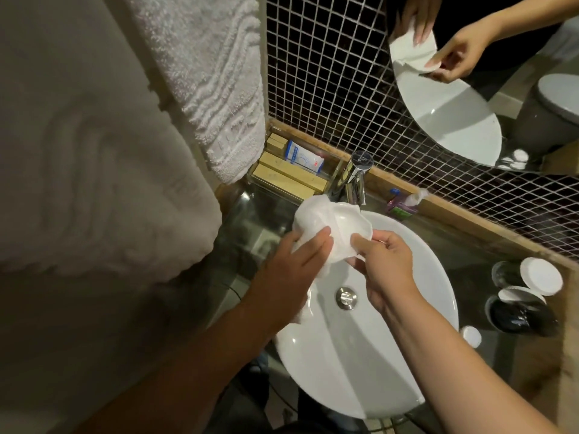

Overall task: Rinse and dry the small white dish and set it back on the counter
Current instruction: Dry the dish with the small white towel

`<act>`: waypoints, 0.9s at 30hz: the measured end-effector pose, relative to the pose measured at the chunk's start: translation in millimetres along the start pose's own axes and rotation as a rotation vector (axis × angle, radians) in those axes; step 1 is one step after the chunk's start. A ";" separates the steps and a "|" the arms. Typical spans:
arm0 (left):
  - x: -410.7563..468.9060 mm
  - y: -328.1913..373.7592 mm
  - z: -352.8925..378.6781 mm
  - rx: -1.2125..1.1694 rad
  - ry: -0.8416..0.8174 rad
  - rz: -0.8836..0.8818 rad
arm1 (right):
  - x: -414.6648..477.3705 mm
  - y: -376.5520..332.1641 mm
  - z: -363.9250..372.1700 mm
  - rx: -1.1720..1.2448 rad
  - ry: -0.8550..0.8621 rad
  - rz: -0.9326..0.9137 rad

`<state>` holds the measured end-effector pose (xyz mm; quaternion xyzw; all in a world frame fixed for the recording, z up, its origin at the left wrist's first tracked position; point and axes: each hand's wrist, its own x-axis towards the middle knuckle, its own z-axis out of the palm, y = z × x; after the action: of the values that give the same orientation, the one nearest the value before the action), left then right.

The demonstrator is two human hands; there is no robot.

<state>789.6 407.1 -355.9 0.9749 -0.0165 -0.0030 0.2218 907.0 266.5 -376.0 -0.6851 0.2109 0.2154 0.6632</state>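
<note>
Above the white basin (407, 355) I hold the small white dish (347, 222), its scalloped rim tilted toward me. My right hand (385, 267) pinches the dish's near right edge between thumb and fingers. My left hand (291, 264) presses a crumpled white paper tissue (310, 220) against the dish's left side and inner face. The tissue wraps around part of the rim and hides it. Both hands hover over the basin's far left edge, just in front of the chrome tap (355, 178).
A glass counter (257, 220) surrounds the basin. Wooden boxes and a blue-white sachet (304, 158) sit at the back left, a tissue pack (404, 203) behind the tap. Lidded glasses (526, 283) stand at the right. White towels (219, 79) hang at the left; a mirror (470, 89) is above.
</note>
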 end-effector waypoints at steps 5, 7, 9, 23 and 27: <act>-14.3 -18.1 -56.1 0.092 0.398 -0.109 | 1.8 -6.2 -10.3 0.044 -0.003 0.043; -17.5 -27.0 -69.2 0.176 0.439 -0.120 | 4.5 -8.0 -16.4 0.046 0.005 0.062; -18.2 -32.2 -62.0 0.278 0.389 -0.183 | 6.5 -7.5 -22.6 0.076 0.017 0.086; -7.5 -138.6 125.3 0.196 -0.314 -0.416 | 7.7 24.3 -75.5 0.023 0.091 0.126; -12.4 -166.0 133.4 0.271 -0.295 -0.349 | 10.2 31.9 -80.6 0.038 0.105 0.143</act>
<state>780.6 499.4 -548.0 0.9729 0.1194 -0.1811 0.0804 898.3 184.9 -405.8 -0.6658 0.2978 0.2219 0.6471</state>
